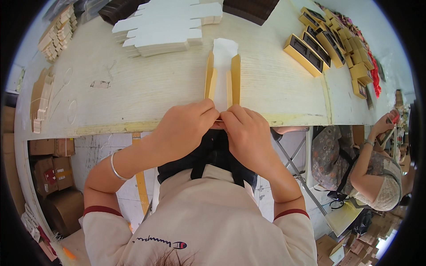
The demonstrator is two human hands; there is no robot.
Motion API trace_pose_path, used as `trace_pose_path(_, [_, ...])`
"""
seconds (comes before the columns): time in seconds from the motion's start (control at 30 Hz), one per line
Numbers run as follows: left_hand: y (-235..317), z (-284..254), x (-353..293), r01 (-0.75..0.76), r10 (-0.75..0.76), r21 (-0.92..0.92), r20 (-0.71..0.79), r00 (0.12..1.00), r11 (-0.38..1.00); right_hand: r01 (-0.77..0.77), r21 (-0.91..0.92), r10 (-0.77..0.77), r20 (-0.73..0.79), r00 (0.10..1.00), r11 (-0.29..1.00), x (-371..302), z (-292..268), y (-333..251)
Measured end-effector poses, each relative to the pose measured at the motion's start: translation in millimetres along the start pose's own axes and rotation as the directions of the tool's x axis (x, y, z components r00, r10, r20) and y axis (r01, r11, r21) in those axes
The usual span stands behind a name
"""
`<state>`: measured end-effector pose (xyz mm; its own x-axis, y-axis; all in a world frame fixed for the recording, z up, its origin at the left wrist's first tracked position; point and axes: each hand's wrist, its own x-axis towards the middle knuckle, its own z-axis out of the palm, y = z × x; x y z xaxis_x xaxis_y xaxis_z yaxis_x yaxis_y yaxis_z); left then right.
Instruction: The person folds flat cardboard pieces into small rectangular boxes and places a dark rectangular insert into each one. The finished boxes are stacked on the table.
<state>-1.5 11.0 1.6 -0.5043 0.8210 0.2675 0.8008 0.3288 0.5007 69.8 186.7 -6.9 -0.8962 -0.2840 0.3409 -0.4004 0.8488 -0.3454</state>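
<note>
Gold-coloured card, white on its inner face, makes up the partly folded carton (222, 73) that I am watching from my end. It lies near the middle of the table's (155, 88) near edge and points toward the far edge, with both long walls standing and the far end flap open.

I have the left hand (188, 122) pinched on the near end at its left corner and the right hand (248, 133) pinched at the right corner, almost touching each other. The thumbs are mostly hidden, so I cannot tell how hard they press.

I judge the card light and fairly stiff along its creases, smooth enough to slide on the tabletop, and easy to dent or crease wrongly if squeezed mid-wall. I would take it by the near corners, where folded layers should stiffen it, and keep off the long walls.

Toward the far edge lies a stack of white blanks (162, 26), with dark brown trays (250, 9) to its right. Gold boxes (306, 55) with black inserts crowd the far right corner.
</note>
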Motion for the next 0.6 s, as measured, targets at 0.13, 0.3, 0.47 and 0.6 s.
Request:
trace_pose_path(0.13, [-6, -22, 10, -0.046, 0.048, -0.015, 0.172, 0.984, 0.999, -0.001, 0.321, -0.031, 0.096, 0.995, 0.947, 7, -24, 8])
trace_pose_path(0.3, [-34, -56, 29, -0.274, 0.251, 0.025, 0.328, 0.911, 0.961, 0.088, -0.017, -0.089, -0.114, 0.989, 0.996, 6, -48, 57])
trace_pose_path(0.47, [8, -47, 33, -0.208, 0.224, 0.455, 0.019, 0.974, 0.866, 0.033, 0.093, -0.018, -0.161, 0.987, 0.995, -1, -20, 29])
trace_pose_path(0.6, [9, -24, 12, -0.130, 0.090, 0.287, 0.150, 0.985, 0.949, 0.067, 0.367, -0.033, -0.100, 0.994, 0.928, -3, -28, 1])
